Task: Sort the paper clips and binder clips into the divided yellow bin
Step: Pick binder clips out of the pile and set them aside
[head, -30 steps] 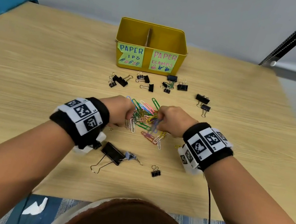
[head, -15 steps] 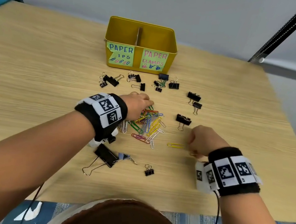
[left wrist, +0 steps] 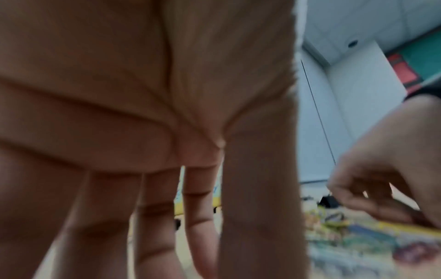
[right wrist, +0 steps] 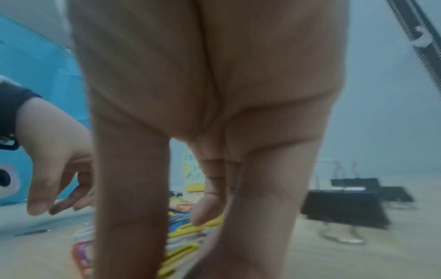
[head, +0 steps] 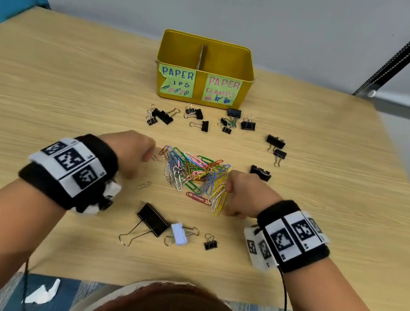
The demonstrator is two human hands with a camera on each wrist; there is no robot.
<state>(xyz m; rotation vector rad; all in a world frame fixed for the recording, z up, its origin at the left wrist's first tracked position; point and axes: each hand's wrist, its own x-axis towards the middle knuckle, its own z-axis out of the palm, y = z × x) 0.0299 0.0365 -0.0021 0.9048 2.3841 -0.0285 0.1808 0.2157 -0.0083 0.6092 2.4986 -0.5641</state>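
A heap of coloured paper clips (head: 196, 175) lies mid-table, with my hands on either side of it. My left hand (head: 146, 158) hovers at its left edge, fingers (left wrist: 198, 207) pointing down and holding nothing. At the heap's right edge my right hand (head: 227, 192) has straight fingers (right wrist: 207, 207) touching yellow clips (right wrist: 188, 230). The divided yellow bin (head: 207, 48) stands behind, labelled for paper clips on the left and clamps on the right. Black binder clips (head: 198, 120) lie scattered in front of it.
More binder clips lie to the right (head: 276, 141) and beside my right hand (head: 261, 173). Near me are a large black one (head: 152, 219), a lavender one (head: 179, 234) and a small black one (head: 211, 245). One silver paper clip (head: 144, 185) lies apart.
My right hand came back from the right to the heap's right edge, and the stray yellow clip now lies against the heap. My left hand moved off the heap to its left edge.
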